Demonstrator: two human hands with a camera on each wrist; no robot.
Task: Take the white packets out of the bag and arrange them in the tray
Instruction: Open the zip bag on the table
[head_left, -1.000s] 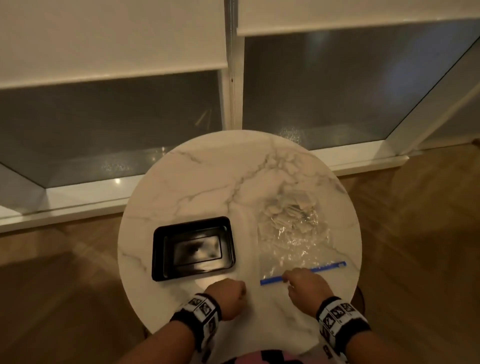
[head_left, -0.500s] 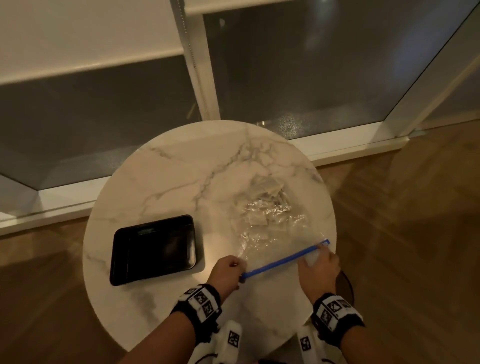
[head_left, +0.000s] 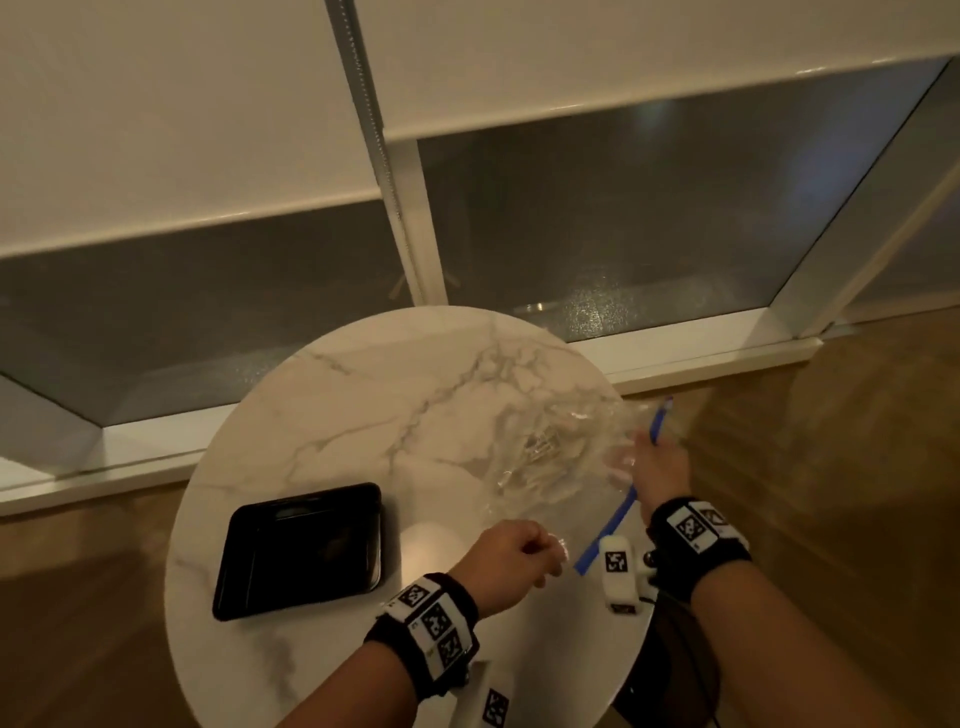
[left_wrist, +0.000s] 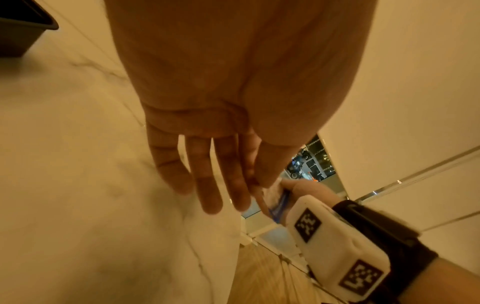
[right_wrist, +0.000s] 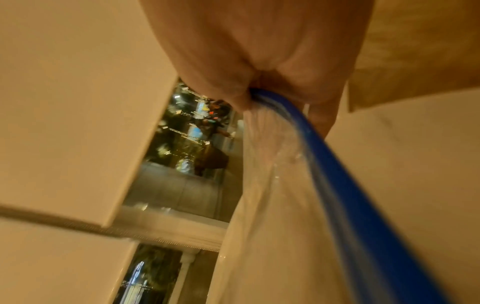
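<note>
A clear plastic zip bag (head_left: 550, 467) with a blue zip strip (head_left: 618, 519) is lifted over the right side of the round marble table (head_left: 395, 405). White packets (head_left: 540, 449) show faintly inside it, blurred. My right hand (head_left: 657, 467) grips the zip edge near its far end; the right wrist view shows that hand (right_wrist: 259, 51) closed on the blue strip (right_wrist: 337, 174). My left hand (head_left: 511, 558) pinches the bag's near corner, thumb against forefinger (left_wrist: 255, 185). The black tray (head_left: 301, 551) sits at the table's left front, with nothing visible inside.
The table stands against a low window sill (head_left: 701, 348) with roller blinds (head_left: 182, 119) above. Wooden floor (head_left: 857, 493) surrounds it. Bare marble lies between the tray and the bag.
The bag lay flat with its zip strip across the table's front. Both hands took hold of the zip edge and lifted it, swinging the strip so it runs away from me on the right.
</note>
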